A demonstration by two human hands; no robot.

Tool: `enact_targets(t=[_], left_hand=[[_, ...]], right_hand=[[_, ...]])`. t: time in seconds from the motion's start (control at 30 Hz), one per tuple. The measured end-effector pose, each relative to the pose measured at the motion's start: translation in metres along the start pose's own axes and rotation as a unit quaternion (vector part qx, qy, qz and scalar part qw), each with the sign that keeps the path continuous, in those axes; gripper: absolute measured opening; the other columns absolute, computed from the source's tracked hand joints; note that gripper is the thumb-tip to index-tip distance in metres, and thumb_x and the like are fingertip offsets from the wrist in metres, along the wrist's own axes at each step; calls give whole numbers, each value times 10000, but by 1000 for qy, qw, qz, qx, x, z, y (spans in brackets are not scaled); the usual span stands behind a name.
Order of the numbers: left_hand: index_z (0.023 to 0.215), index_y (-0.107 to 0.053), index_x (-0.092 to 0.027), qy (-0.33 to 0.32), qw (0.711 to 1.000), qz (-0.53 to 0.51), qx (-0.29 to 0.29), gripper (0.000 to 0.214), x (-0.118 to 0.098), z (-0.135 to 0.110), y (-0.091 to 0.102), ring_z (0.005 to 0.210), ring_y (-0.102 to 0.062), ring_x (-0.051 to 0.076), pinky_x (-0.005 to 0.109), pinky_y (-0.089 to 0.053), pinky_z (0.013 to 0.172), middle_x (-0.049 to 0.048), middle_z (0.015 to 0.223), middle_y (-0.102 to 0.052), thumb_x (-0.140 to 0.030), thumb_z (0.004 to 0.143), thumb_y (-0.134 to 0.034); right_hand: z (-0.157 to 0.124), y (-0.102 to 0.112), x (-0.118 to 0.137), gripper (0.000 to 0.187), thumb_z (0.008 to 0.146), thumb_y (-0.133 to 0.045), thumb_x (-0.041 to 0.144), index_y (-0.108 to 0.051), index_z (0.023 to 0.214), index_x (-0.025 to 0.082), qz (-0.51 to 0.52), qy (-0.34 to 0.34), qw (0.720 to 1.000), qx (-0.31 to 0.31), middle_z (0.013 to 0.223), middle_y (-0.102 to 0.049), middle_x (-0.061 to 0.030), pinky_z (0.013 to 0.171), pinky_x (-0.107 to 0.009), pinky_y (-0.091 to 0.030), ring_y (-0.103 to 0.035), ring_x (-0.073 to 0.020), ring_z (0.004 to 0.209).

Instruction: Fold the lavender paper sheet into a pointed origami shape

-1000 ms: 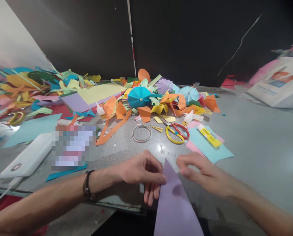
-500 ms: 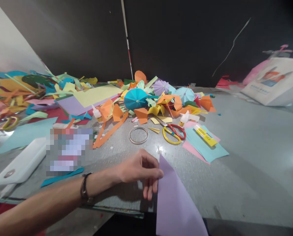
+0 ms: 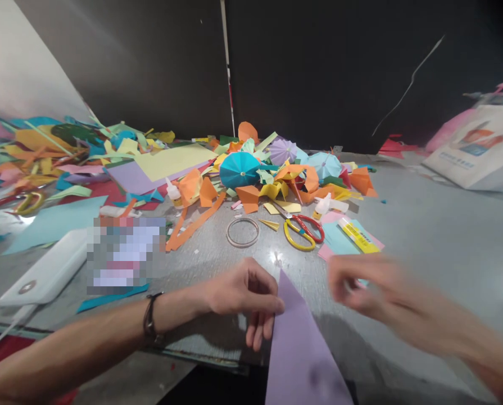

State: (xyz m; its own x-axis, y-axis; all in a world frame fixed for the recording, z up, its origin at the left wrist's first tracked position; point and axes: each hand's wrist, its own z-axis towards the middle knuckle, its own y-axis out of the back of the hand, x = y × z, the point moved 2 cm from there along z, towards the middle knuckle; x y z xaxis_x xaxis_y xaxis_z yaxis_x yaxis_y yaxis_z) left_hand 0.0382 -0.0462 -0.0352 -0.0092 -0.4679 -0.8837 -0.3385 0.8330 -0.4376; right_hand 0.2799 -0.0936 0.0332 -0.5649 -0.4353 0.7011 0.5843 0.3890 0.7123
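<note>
A grey desk (image 3: 428, 242) stands against a black backdrop (image 3: 318, 67), and a white printed paper bag (image 3: 470, 154) rests at its far right. A large heap of coloured paper offcuts (image 3: 66, 152) and folded paper pieces extends across the far side of the desk. A teal paper parasol (image 3: 239, 170) sits in the heap. A white power bank (image 3: 44, 267) lies at the left. Nearer the operator are a clear tape roll (image 3: 243, 232), scissors with red and yellow handles (image 3: 302, 235) and a yellow glue stick (image 3: 358, 234) on a pale blue paper sheet (image 3: 338, 239).

The lilac paper sheet (image 3: 302, 351) lies at the front of the desk, its pointed end directed away from the operator and its wide end extending past the desk's front edge. The left hand (image 3: 245, 295), wearing a dark cord bracelet (image 3: 150, 318), is clamped on the sheet's left edge near the point.

The right hand (image 3: 361, 287) has moved back into view and is now well apart from the sheet, above the desk. It is blurred by motion, so the spacing of its fingers cannot be determined; no held item is visible.
</note>
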Motion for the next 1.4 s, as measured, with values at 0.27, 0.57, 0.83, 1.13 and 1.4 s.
enact_targets(t=[0.27, 0.57, 0.83, 1.13, 1.4], left_hand=[[824, -691, -95, 33, 998, -21, 41, 294, 5, 0, -2, 490, -714, 165, 207, -594, 436, 64, 654, -740, -367, 875, -789], [790, -669, -103, 27, 998, 4, 58, 294, 6, 1, 0, 446, -687, 143, 184, -569, 424, 56, 639, -742, -355, 907, -763], [809, -653, -109, 43, 997, 5, 60, 321, 3, 0, -1, 466, -702, 156, 194, -578, 434, 61, 637, -741, -394, 903, -768], [782, -665, -111, 48, 997, -8, 56, 304, 1, -1, -1, 487, -713, 158, 193, -587, 434, 53, 649, -736, -371, 893, -777], [802, -670, -109, 49, 997, -4, 55, 282, 2, -1, 0, 491, -717, 166, 198, -582, 423, 57, 658, -747, -354, 888, -779]], right_hand=[[27, -54, -15, 606, 1059, -386, 635, -364, 637, 200, 147, 36, 978, 147, 599, -304, 67, 534, -246, -255, -311, -95, 560], [22, -67, -22, 630, 1049, -414, 634, -395, 591, 201, 259, 14, 948, 182, 501, -359, 76, 420, -202, -250, -296, -59, 452], [20, -63, -22, 599, 1021, -541, 576, -358, 597, 195, 253, 24, 945, 207, 545, -272, 93, 442, -209, -195, -234, -56, 496], [18, -67, -25, 594, 993, -586, 586, -392, 598, 188, 253, 23, 941, 225, 550, -269, 91, 449, -209, -205, -240, -62, 500], [17, -67, -25, 580, 1001, -589, 555, -398, 598, 184, 244, 20, 938, 246, 542, -271, 93, 464, -207, -229, -246, -57, 507]])
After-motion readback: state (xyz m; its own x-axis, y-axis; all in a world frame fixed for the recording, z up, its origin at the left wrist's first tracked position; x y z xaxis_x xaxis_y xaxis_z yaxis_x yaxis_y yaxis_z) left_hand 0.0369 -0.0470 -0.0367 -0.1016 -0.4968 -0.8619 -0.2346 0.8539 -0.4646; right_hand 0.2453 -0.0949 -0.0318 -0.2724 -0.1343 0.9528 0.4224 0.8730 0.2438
